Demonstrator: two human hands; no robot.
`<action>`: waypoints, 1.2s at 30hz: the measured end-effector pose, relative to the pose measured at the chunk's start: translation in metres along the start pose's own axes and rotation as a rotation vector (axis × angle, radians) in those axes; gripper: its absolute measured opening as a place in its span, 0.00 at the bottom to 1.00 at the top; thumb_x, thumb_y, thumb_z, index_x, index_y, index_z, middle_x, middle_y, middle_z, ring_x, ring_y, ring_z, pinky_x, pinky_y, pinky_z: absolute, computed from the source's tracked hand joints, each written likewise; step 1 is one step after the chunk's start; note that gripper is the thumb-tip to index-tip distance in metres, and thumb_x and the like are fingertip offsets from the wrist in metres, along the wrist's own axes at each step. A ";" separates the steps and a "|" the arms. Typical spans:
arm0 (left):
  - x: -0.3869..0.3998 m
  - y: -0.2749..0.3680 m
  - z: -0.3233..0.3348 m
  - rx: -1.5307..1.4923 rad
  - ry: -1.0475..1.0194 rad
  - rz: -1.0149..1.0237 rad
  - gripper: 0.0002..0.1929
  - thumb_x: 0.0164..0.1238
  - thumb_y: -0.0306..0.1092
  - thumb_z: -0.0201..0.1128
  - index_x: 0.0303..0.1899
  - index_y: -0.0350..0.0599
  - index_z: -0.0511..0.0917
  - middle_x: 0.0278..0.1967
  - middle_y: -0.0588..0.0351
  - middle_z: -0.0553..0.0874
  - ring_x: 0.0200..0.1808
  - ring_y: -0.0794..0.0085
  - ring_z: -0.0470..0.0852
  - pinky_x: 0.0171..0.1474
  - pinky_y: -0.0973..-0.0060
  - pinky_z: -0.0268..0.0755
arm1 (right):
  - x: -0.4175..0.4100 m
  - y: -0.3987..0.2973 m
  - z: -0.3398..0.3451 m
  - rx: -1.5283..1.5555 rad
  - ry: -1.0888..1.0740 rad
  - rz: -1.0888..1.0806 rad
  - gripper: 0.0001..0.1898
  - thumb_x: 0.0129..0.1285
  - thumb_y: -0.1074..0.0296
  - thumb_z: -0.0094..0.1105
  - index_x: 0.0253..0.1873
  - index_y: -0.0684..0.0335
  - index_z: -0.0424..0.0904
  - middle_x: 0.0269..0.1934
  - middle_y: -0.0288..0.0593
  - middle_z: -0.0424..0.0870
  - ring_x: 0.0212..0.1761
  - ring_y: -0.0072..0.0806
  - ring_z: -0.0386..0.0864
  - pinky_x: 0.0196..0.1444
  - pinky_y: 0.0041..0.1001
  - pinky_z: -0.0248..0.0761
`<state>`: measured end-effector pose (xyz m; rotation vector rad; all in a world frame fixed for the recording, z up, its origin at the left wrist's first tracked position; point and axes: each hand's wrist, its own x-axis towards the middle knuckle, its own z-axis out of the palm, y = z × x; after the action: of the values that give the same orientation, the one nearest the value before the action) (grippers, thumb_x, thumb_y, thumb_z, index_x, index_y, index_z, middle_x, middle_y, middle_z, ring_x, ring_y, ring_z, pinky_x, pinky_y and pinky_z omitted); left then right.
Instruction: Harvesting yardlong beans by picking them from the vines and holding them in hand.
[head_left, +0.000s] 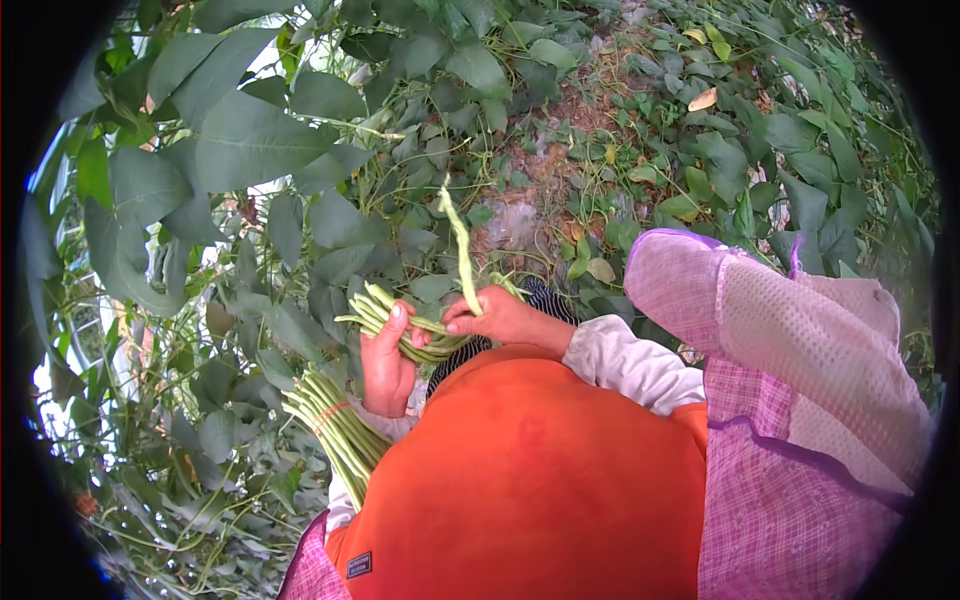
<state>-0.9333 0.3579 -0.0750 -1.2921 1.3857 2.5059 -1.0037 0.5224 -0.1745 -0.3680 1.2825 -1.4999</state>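
Note:
My left hand (391, 349) is closed round a loose bunch of long green beans (375, 311), its thumb across them. Just to the right, my right hand (499, 319) touches the bunch and grips a single pale, bumpy bean pod (459, 244) that points upward. More bean ends show behind the right hand. A thicker bundle of long beans (337, 427), tied with a reddish band (328, 416), lies along the left forearm against my orange top. What holds this bundle is hidden.
Broad-leaved bean vines (255, 142) rise at the left, close to the hands. More vines (750, 142) spread at the upper right. A soil path (540, 180) with creepers and dry leaves runs between them. Pink checked cloth (795, 480) covers the right side.

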 end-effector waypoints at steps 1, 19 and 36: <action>0.002 0.000 -0.001 0.001 -0.005 -0.005 0.11 0.70 0.36 0.63 0.39 0.38 0.73 0.28 0.57 0.77 0.23 0.73 0.73 0.30 0.73 0.71 | -0.003 0.004 -0.006 -0.032 0.065 0.055 0.14 0.61 0.60 0.67 0.45 0.65 0.85 0.32 0.41 0.85 0.34 0.23 0.79 0.40 0.27 0.72; -0.005 -0.010 -0.003 0.105 -0.213 -0.258 0.20 0.74 0.52 0.53 0.33 0.44 0.69 0.23 0.56 0.75 0.32 0.66 0.79 0.51 0.58 0.76 | -0.037 -0.073 -0.187 0.193 1.372 -0.304 0.07 0.63 0.71 0.56 0.31 0.67 0.79 0.20 0.36 0.78 0.23 0.22 0.75 0.24 0.24 0.67; -0.027 -0.019 -0.040 0.153 -0.154 -0.475 0.14 0.70 0.42 0.60 0.33 0.41 0.71 0.30 0.51 0.79 0.34 0.64 0.79 0.49 0.57 0.75 | 0.178 0.051 -0.060 -0.880 0.666 0.225 0.35 0.61 0.62 0.59 0.70 0.68 0.58 0.70 0.65 0.58 0.75 0.56 0.51 0.72 0.47 0.52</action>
<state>-0.8824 0.3512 -0.0812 -1.1969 1.0610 2.0904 -1.0911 0.4111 -0.3086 -0.2634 2.4168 -0.8010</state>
